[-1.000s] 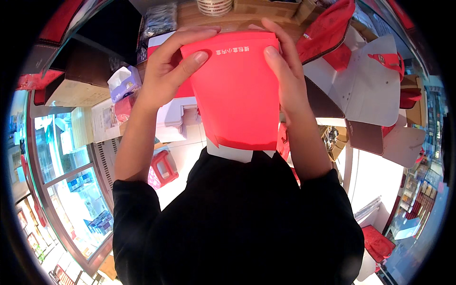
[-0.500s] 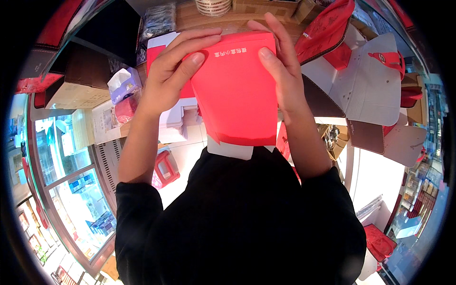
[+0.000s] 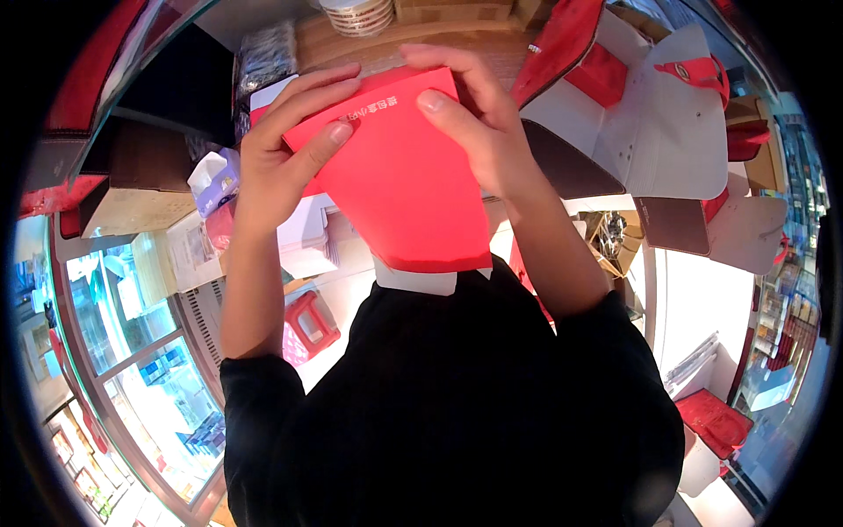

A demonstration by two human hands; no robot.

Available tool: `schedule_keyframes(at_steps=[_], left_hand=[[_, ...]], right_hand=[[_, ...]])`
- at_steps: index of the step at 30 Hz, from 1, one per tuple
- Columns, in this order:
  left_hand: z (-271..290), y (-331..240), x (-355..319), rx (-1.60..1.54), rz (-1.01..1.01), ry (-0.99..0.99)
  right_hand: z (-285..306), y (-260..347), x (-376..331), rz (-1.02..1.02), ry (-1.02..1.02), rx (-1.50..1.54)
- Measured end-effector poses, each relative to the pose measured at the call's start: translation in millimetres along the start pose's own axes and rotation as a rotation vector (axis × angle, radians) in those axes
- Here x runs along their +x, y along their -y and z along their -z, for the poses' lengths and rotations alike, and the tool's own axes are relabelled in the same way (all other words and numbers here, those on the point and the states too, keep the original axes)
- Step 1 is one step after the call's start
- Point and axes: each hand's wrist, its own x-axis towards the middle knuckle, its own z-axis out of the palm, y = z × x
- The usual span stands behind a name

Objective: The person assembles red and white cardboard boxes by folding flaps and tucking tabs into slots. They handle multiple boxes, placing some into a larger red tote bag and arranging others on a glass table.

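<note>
Between my two hands is a red cardboard box (image 3: 404,189) with pale printing near its far end. My left hand (image 3: 290,145) grips the far left corner, thumb on the upper face and fingers over the far edge. At the far right corner my right hand (image 3: 479,123) has its thumb on top and its fingers around the edge. White flaps (image 3: 421,283) stick out at the near end, close to my dark shirt. The underside of the box is hidden. Below and left of it lies a stack of white and red card sheets (image 3: 303,233).
A purple tissue box (image 3: 215,180) stands left, by a brown carton (image 3: 132,198). Open red and white gift boxes (image 3: 672,132) crowd the right. A stack of white rolls (image 3: 356,16) sits on the wooden table (image 3: 421,39). A red stool (image 3: 312,323) is on the floor.
The far end of the red box has shifted left and tilted, with both hands moving along. The grip stays on the far corners, and the fingers of my right hand have closed in over the edge.
</note>
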Motion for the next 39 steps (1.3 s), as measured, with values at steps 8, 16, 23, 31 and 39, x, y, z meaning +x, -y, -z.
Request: schedule_keyframes(at_steps=[8, 16, 23, 31, 39], left_hand=[[25.4, -23.0, 16.9, 0.051, 0.294, 0.292], [18.6, 37.9, -62.0, -0.331, 0.633, -0.522], [-95.6, 42.4, -99.4, -1.058, 0.550, -0.712], [-100.2, 53.5, -157.7, -0.711, 0.771, -0.192], [-25.9, 18.9, -105.7, -0.693, 0.342, -0.537]], right_hand=[[-10.3, 8.1, 25.6, 0.221, 0.181, -0.412], [34.5, 18.2, -42.9, 0.296, -0.035, -0.249], [-8.0, -72.0, -80.9, -0.312, -0.205, 0.324], [3.0, -62.4, -22.8, -0.331, -0.326, 0.535], [-12.3, -56.2, -35.6, -0.306, 0.001, 0.343]])
